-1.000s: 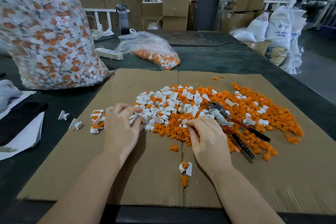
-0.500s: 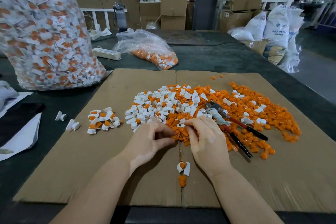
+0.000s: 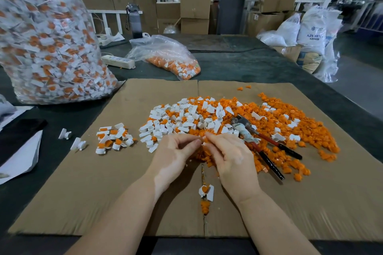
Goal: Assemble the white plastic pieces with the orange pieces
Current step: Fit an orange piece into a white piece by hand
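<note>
1. The left hand (image 3: 172, 159) and right hand (image 3: 230, 157) meet fingertip to fingertip at the near edge of the pile, thumbs and forefingers drawn together in a pinch.
2. A sliver of white shows between the fingertips; it is probably a small piece, but the fingers hide what each hand holds.
3. The white pieces (image 3: 182, 118) lie heaped on the left part of the pile, the orange pieces (image 3: 290, 130) spread to the right, all on the cardboard (image 3: 83, 192).
4. A small heap of joined pieces (image 3: 113, 138) sits left of the pile; two white strays (image 3: 71, 138) lie just off the cardboard's left edge.
5. One joined piece (image 3: 205, 191) rests on the cardboard's centre seam, between the wrists.
6. Pliers (image 3: 261, 143) with red and black handles lie on the orange pieces, just right of the right hand.
7. A big clear bag (image 3: 45, 43) of joined pieces stands far left; a smaller bag (image 3: 167, 56) lies behind the cardboard, beside a power strip (image 3: 118, 61).
8. A white sack (image 3: 313, 31) at far right reads "ABS RESIN"; its smaller print is unreadable.
</note>
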